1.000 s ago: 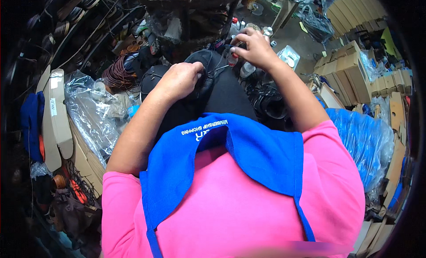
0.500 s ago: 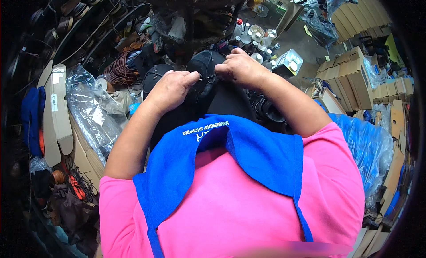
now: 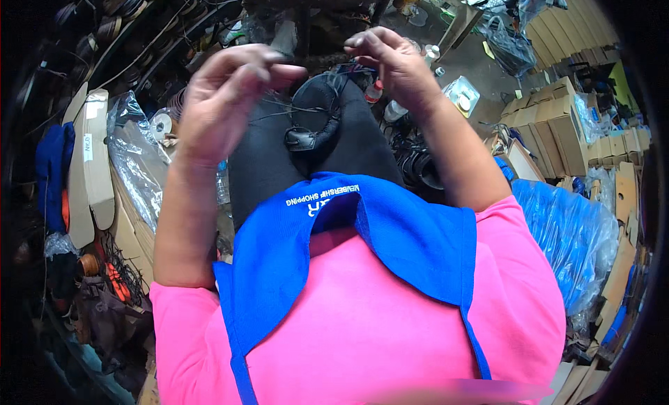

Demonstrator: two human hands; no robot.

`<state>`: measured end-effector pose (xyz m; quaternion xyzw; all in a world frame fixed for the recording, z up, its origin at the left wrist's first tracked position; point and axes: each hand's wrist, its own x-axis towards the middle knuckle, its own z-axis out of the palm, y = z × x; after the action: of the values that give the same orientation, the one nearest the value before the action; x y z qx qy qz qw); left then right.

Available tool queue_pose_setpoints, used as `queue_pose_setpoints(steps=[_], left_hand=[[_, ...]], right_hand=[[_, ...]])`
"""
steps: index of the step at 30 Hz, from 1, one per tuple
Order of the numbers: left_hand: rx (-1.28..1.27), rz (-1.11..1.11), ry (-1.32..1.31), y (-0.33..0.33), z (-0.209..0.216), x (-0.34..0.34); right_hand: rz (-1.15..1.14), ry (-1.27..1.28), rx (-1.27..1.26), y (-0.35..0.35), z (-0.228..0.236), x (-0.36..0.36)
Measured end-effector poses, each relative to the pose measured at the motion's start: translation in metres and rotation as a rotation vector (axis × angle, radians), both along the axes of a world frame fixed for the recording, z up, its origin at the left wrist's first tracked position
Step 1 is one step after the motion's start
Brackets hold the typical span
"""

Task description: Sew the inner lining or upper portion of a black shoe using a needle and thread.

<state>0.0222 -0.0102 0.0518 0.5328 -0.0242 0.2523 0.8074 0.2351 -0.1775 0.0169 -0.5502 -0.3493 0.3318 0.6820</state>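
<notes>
Blue apron [image 3: 418, 238] over pink shirt [image 3: 390, 321]; black shoe [image 3: 313, 97] on dark trousers [image 3: 366, 144], thin cord [image 3: 296, 111] across it; left hand [image 3: 226, 91] raised, blurred, fingers half curled; right hand [image 3: 391, 60] raised opposite, fingers bent; whether either grips cord, cannot tell; beyond, red-topped bottle [image 3: 375, 91].

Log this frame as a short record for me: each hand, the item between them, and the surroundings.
Left hand: raised, grip unclear
Right hand: raised, fingers bent, grip unclear
Item: black shoe-like piece over the dark-clad legs, dark thread across it
Clothing: blue apron, pink top
Right side: cardboard boxes, plastic-wrapped blue bundle
</notes>
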Motion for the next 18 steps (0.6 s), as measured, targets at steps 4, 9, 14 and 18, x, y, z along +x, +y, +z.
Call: queue_pose_setpoints(steps=[4,9,14,18], left_hand=[[0.122,-0.395,0.26,-0.021,-0.003,-0.007],[0.517,0.029,0.684,0.015,-0.035,-0.037],[1.024,0.104,0.528,0.004,-0.067,-0.033],[1.357,0.291,0.462,0.04,-0.082,-0.052]], right_hand=[[-0.028,-0.057,0.059,0.002,0.0,-0.007],[-0.662,0.417,0.05,-0.041,-0.002,0.028],[0.262,0.699,0.507,-0.057,0.035,0.039],[0.576,-0.018,-0.182,-0.08,0.044,0.034]])
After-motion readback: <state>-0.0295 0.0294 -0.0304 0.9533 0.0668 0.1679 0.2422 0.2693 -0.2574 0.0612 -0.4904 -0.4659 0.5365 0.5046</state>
